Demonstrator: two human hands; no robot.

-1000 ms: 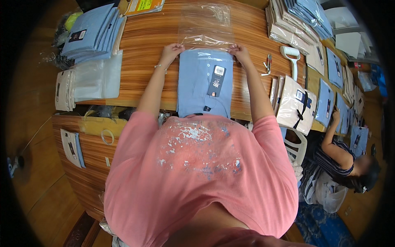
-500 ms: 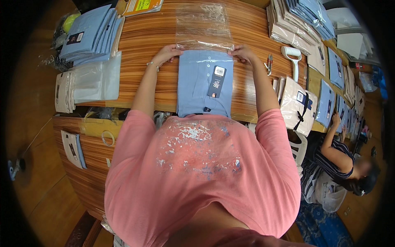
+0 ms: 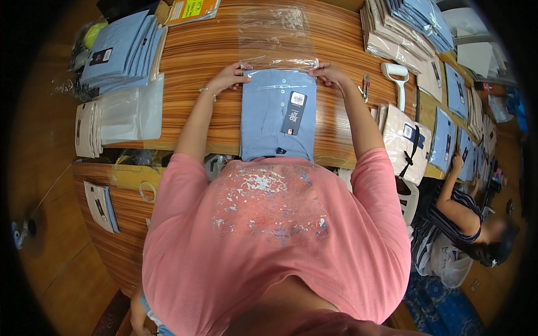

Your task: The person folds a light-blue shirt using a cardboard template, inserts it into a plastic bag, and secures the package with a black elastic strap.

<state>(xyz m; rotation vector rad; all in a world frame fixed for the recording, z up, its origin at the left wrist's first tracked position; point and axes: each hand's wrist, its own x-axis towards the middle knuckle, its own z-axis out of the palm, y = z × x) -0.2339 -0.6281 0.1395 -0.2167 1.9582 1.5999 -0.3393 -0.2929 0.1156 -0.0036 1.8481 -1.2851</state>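
Both arms extended far; left hand (image 3: 228,77) and right hand (image 3: 328,73) are pinched on clear plastic bag (image 3: 277,39) mouth at folded blue shirt (image 3: 277,115) collar.

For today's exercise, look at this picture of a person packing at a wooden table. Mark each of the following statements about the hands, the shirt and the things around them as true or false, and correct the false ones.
1. Both hands rest at the far edge of the folded light blue shirt. True: the left hand and the right hand are at its top corners.
2. The clear plastic bag lies beyond the shirt. True.
3. The shirt is red. False: it is light blue, with a dark tag.
4. The white lint roller lies to the person's left. False: it lies to the right.
5. A stack of blue shirts sits at the far left. True.
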